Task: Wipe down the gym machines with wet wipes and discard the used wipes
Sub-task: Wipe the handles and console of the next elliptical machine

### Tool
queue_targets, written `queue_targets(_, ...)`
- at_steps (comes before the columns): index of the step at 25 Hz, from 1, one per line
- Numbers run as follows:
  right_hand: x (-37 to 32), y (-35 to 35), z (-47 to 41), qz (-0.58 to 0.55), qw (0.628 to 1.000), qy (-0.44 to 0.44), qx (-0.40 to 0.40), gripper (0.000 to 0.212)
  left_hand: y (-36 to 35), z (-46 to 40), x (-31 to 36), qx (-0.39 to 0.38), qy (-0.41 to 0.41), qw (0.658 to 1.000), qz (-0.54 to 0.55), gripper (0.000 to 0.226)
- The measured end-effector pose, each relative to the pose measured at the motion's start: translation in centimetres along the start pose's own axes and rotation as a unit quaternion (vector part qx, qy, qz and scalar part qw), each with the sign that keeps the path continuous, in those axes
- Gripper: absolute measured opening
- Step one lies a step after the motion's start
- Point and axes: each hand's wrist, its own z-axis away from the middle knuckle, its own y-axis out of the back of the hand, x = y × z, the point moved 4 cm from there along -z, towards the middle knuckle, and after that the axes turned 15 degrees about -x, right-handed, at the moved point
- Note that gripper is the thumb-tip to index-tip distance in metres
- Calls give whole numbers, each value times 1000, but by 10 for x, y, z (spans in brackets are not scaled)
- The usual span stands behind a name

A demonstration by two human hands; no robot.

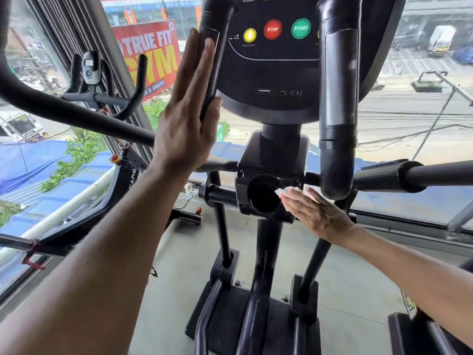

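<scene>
Pressing a crumpled white wet wipe (pixel 288 194) against the black housing (pixel 271 165) just beside its round cup-holder opening (pixel 265 197), the fingers (pixel 298 201) of the right hand (pixel 317 216) lie straight and close together, flat on the wipe and not curled round it, so the wipe is pinned between palm side and plastic with only a wrinkled white edge showing past the fingertips. The left hand (pixel 188 114) is also spread flat, fingers straight and pointing up, resting against the upright left handle (pixel 212 60) at the edge of the console (pixel 271 60); it holds nothing and seems to steady the person or the machine. As a judgement, the wiping of this elliptical is in progress at mid-height: the housing is under the wipe now, while whether the console, the thick right handle (pixel 337 98) and the moving arms have been done cannot be told from the surfaces, which show no clear wet sheen. The neighbouring bike (pixel 102 80) by the window and discarding the wipe look to be left; no bin is in view. The wipe looks soft, damp and bunched. The housing is smooth moulded plastic with rounded corners; the handles are round tubes, matte and slightly scuffed, the right one carrying a dull grey sensor plate. The console is glossy black with round yellow, red and green buttons.
</scene>
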Motion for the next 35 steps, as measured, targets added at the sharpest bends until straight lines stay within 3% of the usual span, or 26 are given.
queue_targets(2, -16, -10, 11, 22, 999, 35, -36, 58, -1, 0, -1, -2, 3, 1000, 6, 56)
queue_targets(7, -31, -14, 9, 22, 994, 21, -103, 64, -3, -2, 0, -7, -6, 1000, 10, 56)
queue_targets(13, -7, 33, -27, -51, 986, -148, -63, 79, -2, 0, -1, -4, -11, 1000, 9, 56)
queue_targets(19, -3, 51, -107, -157, 969, -158, -105, 94, -1, 0, -4, -1, 6, 1000, 2, 57)
queue_targets(22, -17, 51, -136, -120, 979, -126, -109, 85, -1, -1, -2, -1, 2, 1000, 2, 56)
queue_targets(25, -35, 37, -139, -4, 989, -17, -148, 75, -1, -2, 0, 0, -4, 1000, 3, 55)
queue_targets(28, -49, 14, -115, 80, 972, 78, -206, 76, -1, -2, 0, 3, -3, 1000, 1, 56)
queue_targets(31, -55, 4, -100, 54, 976, 78, -196, 79, -1, -2, -1, 6, -5, 1000, -1, 56)
queue_targets(35, -54, 5, -100, -26, 991, 42, -124, 78, -2, -3, -2, 1, -6, 1000, 8, 55)
